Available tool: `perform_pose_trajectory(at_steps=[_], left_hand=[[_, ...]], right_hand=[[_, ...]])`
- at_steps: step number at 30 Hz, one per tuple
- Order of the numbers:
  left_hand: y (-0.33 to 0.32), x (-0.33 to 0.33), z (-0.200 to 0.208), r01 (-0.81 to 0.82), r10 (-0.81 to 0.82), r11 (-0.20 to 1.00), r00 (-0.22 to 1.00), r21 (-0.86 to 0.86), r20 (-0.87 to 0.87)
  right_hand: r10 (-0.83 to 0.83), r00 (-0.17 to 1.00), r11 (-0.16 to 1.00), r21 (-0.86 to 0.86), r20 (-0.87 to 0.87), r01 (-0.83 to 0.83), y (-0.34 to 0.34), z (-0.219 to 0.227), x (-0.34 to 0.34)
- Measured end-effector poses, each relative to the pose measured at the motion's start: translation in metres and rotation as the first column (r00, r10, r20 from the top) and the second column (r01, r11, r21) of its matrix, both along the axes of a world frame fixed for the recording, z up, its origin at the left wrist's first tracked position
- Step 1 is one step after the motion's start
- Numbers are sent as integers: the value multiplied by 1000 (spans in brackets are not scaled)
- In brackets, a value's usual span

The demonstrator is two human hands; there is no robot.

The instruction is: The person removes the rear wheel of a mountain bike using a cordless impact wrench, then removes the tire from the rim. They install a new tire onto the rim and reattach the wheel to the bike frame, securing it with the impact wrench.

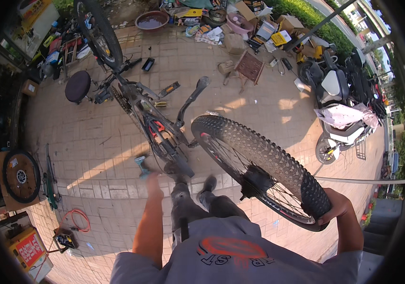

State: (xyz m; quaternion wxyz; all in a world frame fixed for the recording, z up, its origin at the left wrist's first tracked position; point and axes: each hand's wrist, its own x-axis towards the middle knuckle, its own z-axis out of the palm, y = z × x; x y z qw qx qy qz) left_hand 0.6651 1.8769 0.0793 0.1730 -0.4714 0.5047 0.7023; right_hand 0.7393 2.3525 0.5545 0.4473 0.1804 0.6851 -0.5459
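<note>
Gripping the tyre at its lower right edge, the right hand [333, 207] is closed around the rubber of a detached bicycle wheel [255, 180], thumb on the near side; the wheel is tilted, in front of the person and to the right, its dark hub and cogs facing the frame side, its tread muddied with pale brown dirt along the upper stretch; the left hand [154, 183] reaches down by the rear end of a bicycle frame [138, 106] and is motion-blurred, so whether its fingers are spread or closed cannot be told; a teal power tool [142, 165] is just beside it, contact unclear; the frame stands in front of the person, to the left of the wheel, with a red part [156, 128] visible within it and another wheel [109, 37] fitted at its far end; a round dark stool [77, 86] is to the left of the frame; a yellow-handled tool [161, 103] lies on the brick paving [93, 142] to its right; farther left, a spare wheel [21, 176] rests on cardboard [10, 201]; a reddish hose [77, 220] is coiled nearer the person; parked scooters [337, 90] are at far right.
</note>
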Motion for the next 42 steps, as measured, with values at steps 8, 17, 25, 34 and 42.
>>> perform_pose_trajectory(at_steps=[8,17,25,34,42], left_hand=[[-75,137,23,351,-208,879,892,-324,402],[-33,218,82,813,-587,409,582,-414,563],[209,114,147,853,-774,159,420,-497,474],[330,15,80,928,-805,-2,220,-372,551],[480,-74,104,956,-816,-66,113,-286,567]], right_hand=[[-668,738,744,-99,-91,661,118,-132,122],[-976,189,204,-141,-111,969,292,-296,267],[-933,-187,-176,-61,-309,982,429,-355,332],[-730,-537,-576,-43,-423,816,576,-417,297],[-614,-721,-688,-229,-320,688,695,-553,168]])
